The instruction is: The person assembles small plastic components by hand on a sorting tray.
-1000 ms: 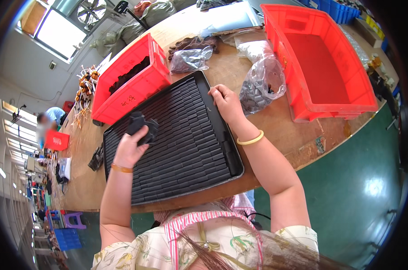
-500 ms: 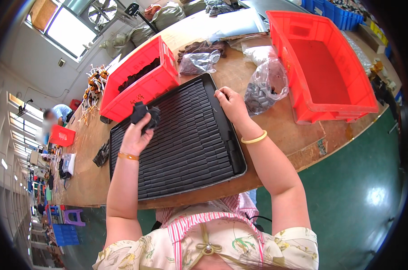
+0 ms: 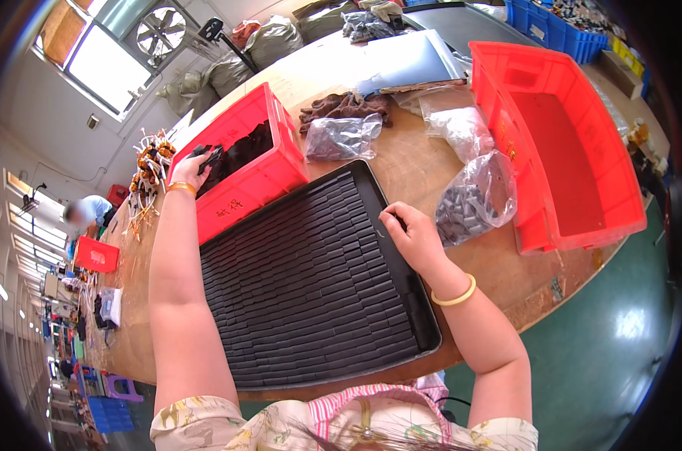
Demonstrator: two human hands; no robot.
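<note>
My left hand reaches over the left side of a red plastic bin that holds a heap of black parts. Dark pieces show at its closed fingers; their exact kind is unclear. Below the bin lies a black tray, filled with rows of small black rectangular blocks. At the tray's right rim is my right hand, fingers curled into a pinch. Whatever it may hold is too small or hidden to name.
Right of the tray lies a clear bag of grey pieces, beside a large red bin. Behind the tray are another small clear bag and brown gloves. Wired copper coils lie at left; a person is farther off.
My left hand has moved from above the tray, with its black pieces, up and left to the red bin. My right hand stays by the tray's rim, and the whole view has shifted.
</note>
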